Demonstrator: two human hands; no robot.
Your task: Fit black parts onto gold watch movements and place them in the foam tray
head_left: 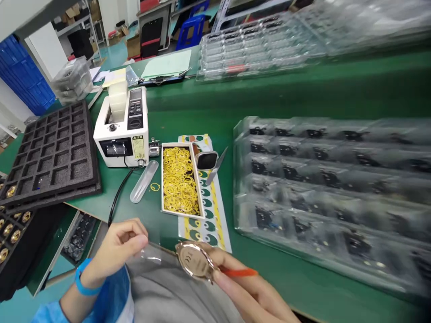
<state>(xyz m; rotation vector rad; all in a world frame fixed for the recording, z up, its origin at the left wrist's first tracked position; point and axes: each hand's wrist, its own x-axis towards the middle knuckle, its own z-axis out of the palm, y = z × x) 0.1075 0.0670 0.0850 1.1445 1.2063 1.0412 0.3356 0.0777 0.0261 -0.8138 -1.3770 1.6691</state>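
Observation:
My right hand (pixel 235 278) grips a round rose-gold watch case (pixel 194 259) by its edge, with the printed back facing up. A narrow orange strip (pixel 240 272) sticks out between the fingers of that hand. To the left, my left hand (pixel 119 246) is closed in a pinch on a piece of clear film (pixel 153 256), which spans toward the watch case. Whether the film touches the case I cannot tell. Beyond my hands lies an open white box (pixel 201 197) of yellow rings (pixel 180 179), resting on a sheet of yellow and white stickers (pixel 215 215).
A white tape dispenser (pixel 121 130) stands at the left, near foam trays (pixel 81 148). A clear plastic case (pixel 146 179), a smartwatch (pixel 206 160) and tweezers (pixel 218 166) lie around the box. Stacked clear trays (pixel 242 188) holding dark parts occupy the right side of the green table (pixel 188 107).

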